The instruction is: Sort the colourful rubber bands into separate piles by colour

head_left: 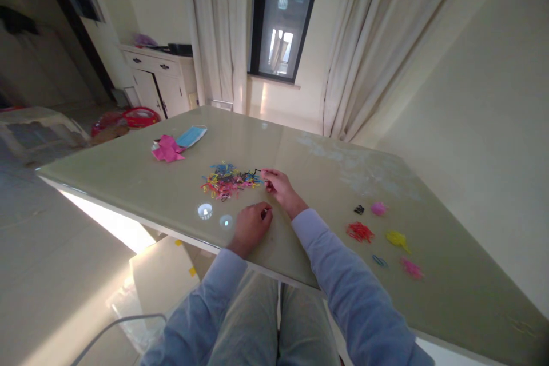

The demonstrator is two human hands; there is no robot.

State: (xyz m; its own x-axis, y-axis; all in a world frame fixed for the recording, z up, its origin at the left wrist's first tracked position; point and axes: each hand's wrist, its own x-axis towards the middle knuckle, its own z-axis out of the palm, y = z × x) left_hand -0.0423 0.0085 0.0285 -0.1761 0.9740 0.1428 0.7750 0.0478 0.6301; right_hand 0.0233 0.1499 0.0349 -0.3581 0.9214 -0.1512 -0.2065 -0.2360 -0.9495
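Note:
A mixed pile of small coloured bands [229, 180] lies on the pale green glossy table [295, 154]. At its right edge my right hand [277, 184] pinches a thin black band [258, 171] between thumb and fingertips. My left hand [253, 226] rests on the table just below the pile, its fingers curled in; whatever they may hold is hidden. Sorted by colour, small heaps lie farther right: black [359, 210], pink-purple [379, 209], red [360, 232], yellow [398, 239] and pink [412, 268], along with a few blue bands [380, 261].
Behind the pile to the left lie a crumpled pink paper [168, 149] and a blue face mask [191, 136]. Beyond the table stand a white cabinet [165, 77], curtains and a window. A carton [160, 274] sits on the floor below the table's near left edge.

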